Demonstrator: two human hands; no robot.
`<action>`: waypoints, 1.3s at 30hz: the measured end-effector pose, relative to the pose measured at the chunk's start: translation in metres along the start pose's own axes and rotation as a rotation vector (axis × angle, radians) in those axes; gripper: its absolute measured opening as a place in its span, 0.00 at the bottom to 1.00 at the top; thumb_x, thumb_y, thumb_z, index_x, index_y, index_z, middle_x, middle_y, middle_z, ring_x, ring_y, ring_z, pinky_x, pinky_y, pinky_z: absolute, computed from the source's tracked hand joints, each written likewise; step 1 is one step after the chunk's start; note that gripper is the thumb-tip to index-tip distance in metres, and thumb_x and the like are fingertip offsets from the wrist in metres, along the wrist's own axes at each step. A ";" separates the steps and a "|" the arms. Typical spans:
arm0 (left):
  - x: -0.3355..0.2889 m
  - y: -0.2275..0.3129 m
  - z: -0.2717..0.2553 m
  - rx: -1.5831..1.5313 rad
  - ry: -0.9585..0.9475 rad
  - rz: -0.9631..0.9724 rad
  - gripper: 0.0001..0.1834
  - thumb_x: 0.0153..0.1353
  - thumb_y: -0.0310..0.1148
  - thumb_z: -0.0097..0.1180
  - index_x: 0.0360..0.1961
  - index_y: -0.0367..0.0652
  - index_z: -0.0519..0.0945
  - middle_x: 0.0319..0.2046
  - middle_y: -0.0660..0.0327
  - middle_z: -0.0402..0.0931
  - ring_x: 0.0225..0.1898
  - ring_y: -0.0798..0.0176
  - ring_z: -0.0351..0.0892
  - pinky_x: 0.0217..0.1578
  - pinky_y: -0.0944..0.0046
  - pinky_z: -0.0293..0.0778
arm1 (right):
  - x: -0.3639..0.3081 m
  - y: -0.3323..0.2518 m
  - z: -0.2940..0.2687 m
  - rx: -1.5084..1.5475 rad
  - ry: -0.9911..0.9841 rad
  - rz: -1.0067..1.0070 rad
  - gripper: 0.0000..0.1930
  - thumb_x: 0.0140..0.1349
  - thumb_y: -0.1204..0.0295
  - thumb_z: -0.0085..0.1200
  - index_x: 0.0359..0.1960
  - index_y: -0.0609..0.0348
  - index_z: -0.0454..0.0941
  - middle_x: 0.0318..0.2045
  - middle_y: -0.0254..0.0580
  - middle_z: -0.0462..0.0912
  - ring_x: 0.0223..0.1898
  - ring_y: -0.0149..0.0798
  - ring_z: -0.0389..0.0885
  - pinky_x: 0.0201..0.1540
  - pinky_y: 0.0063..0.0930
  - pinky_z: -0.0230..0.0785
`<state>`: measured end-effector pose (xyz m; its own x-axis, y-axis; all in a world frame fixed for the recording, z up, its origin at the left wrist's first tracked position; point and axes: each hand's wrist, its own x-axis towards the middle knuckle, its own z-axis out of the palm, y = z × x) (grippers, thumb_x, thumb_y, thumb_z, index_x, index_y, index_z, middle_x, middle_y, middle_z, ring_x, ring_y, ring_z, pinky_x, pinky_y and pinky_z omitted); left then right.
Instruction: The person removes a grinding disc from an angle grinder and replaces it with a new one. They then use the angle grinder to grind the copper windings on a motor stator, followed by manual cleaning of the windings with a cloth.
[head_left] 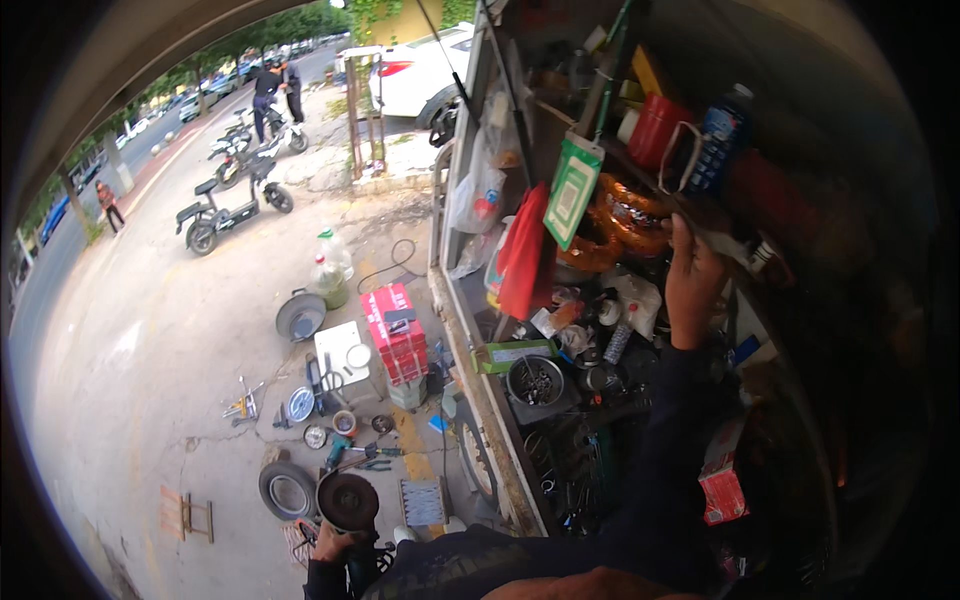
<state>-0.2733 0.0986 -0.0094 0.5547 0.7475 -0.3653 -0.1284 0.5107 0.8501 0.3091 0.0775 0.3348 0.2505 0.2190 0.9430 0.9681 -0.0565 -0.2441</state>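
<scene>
From here, my left grip (333, 541) holds a dark round disc (348, 499) over the pavement (250, 340); my right grip (696, 275) (I can't tell whether it's holding anything) is raised near orange-wrapped rings (632, 215).

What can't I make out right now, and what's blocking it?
All in the head view:
Left hand: fingertips hidden behind the round brown disc.
Right hand: whether it grips anything is lost in shadowy clutter.
Round pan: small parts inside, too tiny to identify.
Left sleeve: cut off by the lower edge.
</scene>
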 end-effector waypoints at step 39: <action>0.026 0.127 -0.022 -0.413 -0.530 0.532 0.73 0.38 0.42 0.86 0.81 0.46 0.50 0.79 0.45 0.51 0.79 0.48 0.53 0.76 0.48 0.54 | -0.244 -0.349 0.121 1.769 -0.658 1.656 0.17 0.80 0.60 0.47 0.56 0.60 0.79 0.48 0.47 0.88 0.46 0.41 0.89 0.46 0.32 0.84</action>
<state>-0.2931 0.1915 0.0809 0.6336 0.6870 0.3559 -0.7126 0.3389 0.6143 -0.0902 0.1615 0.1627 0.0761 0.9852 -0.1537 -0.8427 -0.0189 -0.5381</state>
